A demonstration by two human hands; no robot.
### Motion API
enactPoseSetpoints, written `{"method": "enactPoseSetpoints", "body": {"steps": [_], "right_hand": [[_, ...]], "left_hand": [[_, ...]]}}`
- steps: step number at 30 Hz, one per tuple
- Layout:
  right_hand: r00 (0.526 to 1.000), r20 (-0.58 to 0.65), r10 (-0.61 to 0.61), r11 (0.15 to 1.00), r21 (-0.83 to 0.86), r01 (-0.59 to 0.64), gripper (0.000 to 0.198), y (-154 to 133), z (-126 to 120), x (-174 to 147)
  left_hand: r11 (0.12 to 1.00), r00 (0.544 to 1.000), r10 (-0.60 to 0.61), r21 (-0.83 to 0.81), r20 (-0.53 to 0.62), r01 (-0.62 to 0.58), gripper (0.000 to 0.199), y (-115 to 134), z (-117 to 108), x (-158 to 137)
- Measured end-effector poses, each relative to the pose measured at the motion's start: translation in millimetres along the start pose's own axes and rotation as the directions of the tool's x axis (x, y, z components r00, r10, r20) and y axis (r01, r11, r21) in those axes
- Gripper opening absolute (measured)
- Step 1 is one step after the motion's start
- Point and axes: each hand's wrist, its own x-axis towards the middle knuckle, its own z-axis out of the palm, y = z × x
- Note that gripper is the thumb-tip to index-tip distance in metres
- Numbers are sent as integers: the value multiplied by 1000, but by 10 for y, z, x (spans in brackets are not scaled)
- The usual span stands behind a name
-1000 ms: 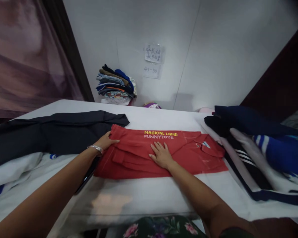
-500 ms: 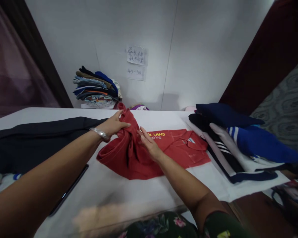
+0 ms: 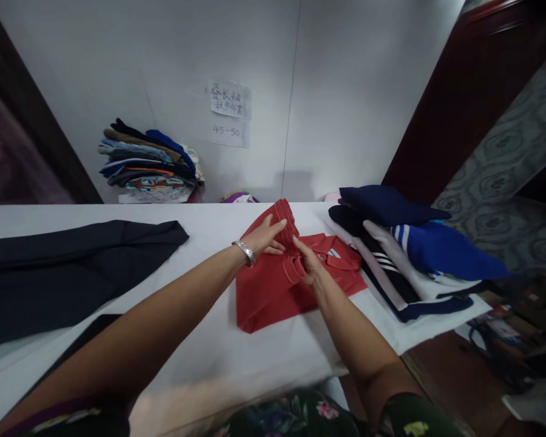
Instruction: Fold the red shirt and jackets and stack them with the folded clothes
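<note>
A red collared shirt point(image 3: 273, 297) lies on the white table in front of me, its lower part folded over toward the collar, where a white label shows. My left hand point(image 3: 267, 235) rests on the turned-up hem with its fingers spread against the cloth; a silver bracelet circles that wrist. At the other side of the same hem, my right hand point(image 3: 310, 262) pinches the gathered edge between thumb and fingers. The fold covers the printed lettering on the shirt.
Dark trousers-like cloth point(image 3: 82, 261) lies at the left. Several garments, including a blue one point(image 3: 446, 252), are heaped at the right, against the collar side. Behind the white table point(image 3: 204, 243) stands a stack of folded clothes point(image 3: 150, 161). Handwritten paper signs point(image 3: 231, 115) hang on the wall.
My left hand has carried the shirt's lower part rightward, folding it over the lettering. My right hand has moved from lying flat to pinching the hem. The view has shifted rightward.
</note>
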Motion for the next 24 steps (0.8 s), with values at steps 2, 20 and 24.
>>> {"method": "enactPoseSetpoints", "body": {"steps": [2,20,24], "right_hand": [[999,-7,37,998,-42,-37,39,-55,-129,-30],[929,-369,-23,914,-384,-129,43,-592,-979,-216],[913,-402,-64,837,-521,-170,42,-885,-1406,-268]], "left_hand": [[999,999,-38,-10,38,38,89,-143,43,42],[794,901,387,568,-198,-217,58,-838,-545,-3],[604,895,444,749,-34,-271,60,-1107,-400,-8]]}}
